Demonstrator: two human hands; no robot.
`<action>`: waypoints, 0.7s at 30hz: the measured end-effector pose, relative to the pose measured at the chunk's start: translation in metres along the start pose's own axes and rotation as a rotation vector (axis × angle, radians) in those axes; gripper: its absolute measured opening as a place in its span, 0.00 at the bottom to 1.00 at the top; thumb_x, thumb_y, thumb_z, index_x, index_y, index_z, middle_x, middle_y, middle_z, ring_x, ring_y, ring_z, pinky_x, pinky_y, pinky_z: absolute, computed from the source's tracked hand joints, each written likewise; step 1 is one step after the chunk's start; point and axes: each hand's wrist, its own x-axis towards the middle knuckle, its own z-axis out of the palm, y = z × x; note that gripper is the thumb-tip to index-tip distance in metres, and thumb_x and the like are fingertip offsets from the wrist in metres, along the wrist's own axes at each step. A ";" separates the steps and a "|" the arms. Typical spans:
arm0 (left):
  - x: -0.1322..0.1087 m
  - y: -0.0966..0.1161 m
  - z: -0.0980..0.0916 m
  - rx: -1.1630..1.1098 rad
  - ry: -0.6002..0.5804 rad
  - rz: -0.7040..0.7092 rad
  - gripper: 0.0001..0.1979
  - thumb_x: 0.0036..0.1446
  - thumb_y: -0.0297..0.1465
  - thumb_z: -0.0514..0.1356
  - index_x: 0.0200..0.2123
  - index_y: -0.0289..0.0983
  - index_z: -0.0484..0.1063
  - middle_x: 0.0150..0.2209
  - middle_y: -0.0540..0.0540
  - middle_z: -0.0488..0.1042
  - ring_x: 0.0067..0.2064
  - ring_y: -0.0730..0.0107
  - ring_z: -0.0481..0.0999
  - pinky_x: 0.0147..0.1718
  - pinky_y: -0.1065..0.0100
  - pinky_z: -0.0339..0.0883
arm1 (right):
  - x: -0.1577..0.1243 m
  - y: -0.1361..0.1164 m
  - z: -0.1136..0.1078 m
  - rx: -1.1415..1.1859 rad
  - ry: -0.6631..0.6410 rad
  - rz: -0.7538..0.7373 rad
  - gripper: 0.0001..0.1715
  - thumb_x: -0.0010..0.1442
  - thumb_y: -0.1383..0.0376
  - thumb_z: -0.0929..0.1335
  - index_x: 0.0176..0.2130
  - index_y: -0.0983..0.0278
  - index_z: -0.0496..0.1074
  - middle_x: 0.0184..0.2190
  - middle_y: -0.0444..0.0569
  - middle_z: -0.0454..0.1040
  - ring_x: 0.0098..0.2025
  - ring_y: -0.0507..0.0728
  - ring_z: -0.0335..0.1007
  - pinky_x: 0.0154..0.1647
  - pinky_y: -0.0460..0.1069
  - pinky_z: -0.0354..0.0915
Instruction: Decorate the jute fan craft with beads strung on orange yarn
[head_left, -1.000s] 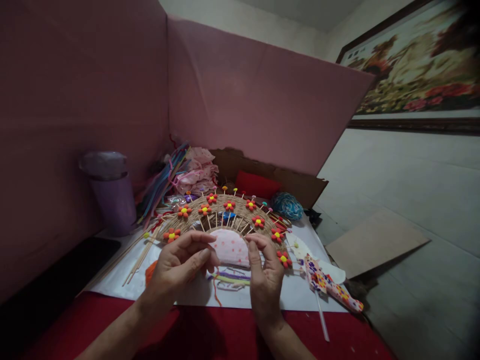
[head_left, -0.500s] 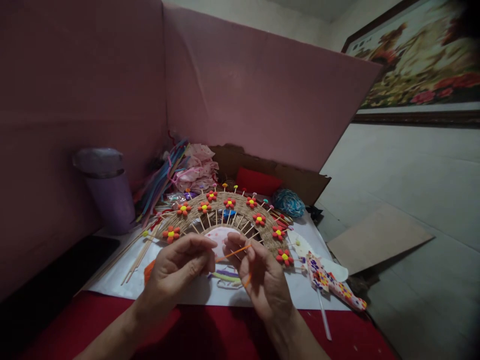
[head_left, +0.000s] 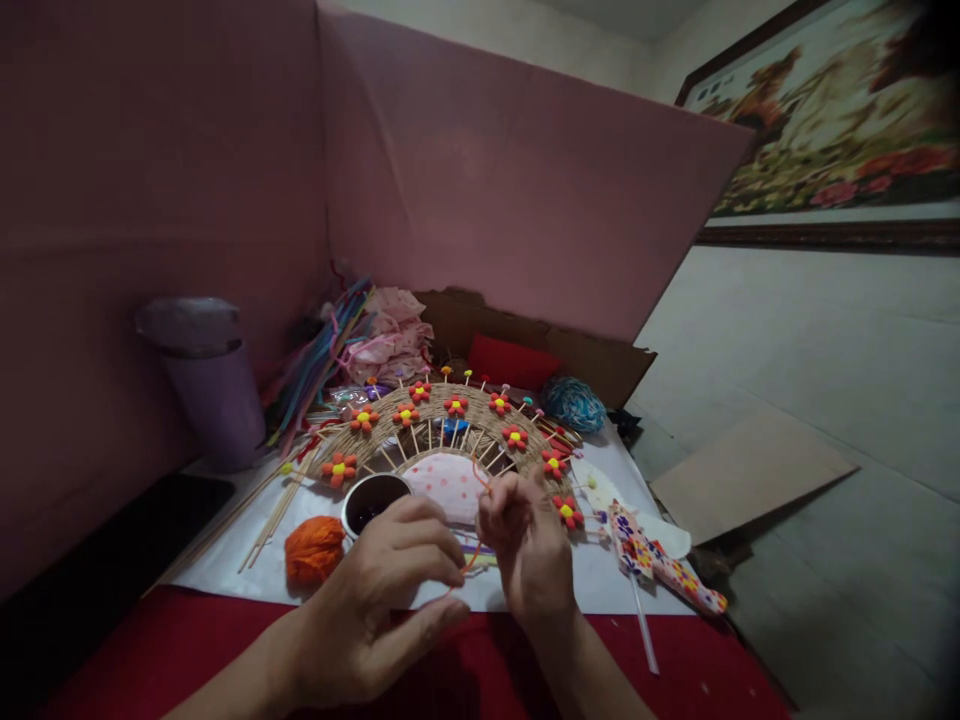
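A thin length of orange yarn (head_left: 474,562) hangs from my right hand (head_left: 529,545), whose fingers are curled and pinched around it; one end sticks up above the fingertips. My left hand (head_left: 375,600) is lower and to the left, thumb apart from the fingers, and the yarn's lower part runs into that gap. Behind both hands lies a woven twine arch (head_left: 390,405) on sticks, decorated with red, orange and yellow flowers (head_left: 456,405). A dotted pale half-round piece (head_left: 446,482) fills its centre. Beside my left hand are a dark-filled cup (head_left: 375,500) and an orange yarn ball (head_left: 313,552).
A purple tumbler (head_left: 214,395) stands at the left, near colourful pipe cleaners (head_left: 319,350) and thin sticks (head_left: 277,515). A blue yarn ball (head_left: 574,403) sits at the back right. Flower-patterned pieces (head_left: 664,560) lie at the right. Pink boards (head_left: 510,170) rise behind.
My left hand has moved down and opened its thumb away from the fingers, uncovering the cup and the orange ball. My right hand has turned and curled its fingers around the yarn.
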 end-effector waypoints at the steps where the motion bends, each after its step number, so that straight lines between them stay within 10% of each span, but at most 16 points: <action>1: 0.000 -0.001 0.000 0.002 0.069 -0.045 0.05 0.56 0.23 0.55 0.35 0.37 0.68 0.33 0.47 0.72 0.37 0.67 0.69 0.42 0.61 0.62 | -0.002 0.002 0.000 -0.052 -0.010 -0.031 0.28 0.62 0.51 0.61 0.19 0.65 0.64 0.16 0.40 0.54 0.19 0.48 0.44 0.20 0.46 0.44; 7: -0.003 -0.009 0.007 -0.096 0.387 -0.420 0.11 0.60 0.31 0.55 0.46 0.40 0.65 0.34 0.49 0.70 0.34 0.71 0.69 0.32 0.69 0.64 | -0.015 0.013 -0.003 -0.312 -0.195 -0.103 0.31 0.64 0.48 0.58 0.20 0.65 0.67 0.19 0.43 0.59 0.22 0.50 0.51 0.22 0.47 0.47; 21: -0.001 -0.011 -0.004 0.043 0.494 -0.422 0.12 0.58 0.32 0.56 0.23 0.37 0.69 0.22 0.51 0.66 0.25 0.72 0.65 0.25 0.71 0.58 | -0.021 0.013 0.005 -0.672 -0.184 -0.108 0.09 0.56 0.60 0.69 0.31 0.65 0.72 0.18 0.39 0.58 0.21 0.48 0.49 0.21 0.45 0.49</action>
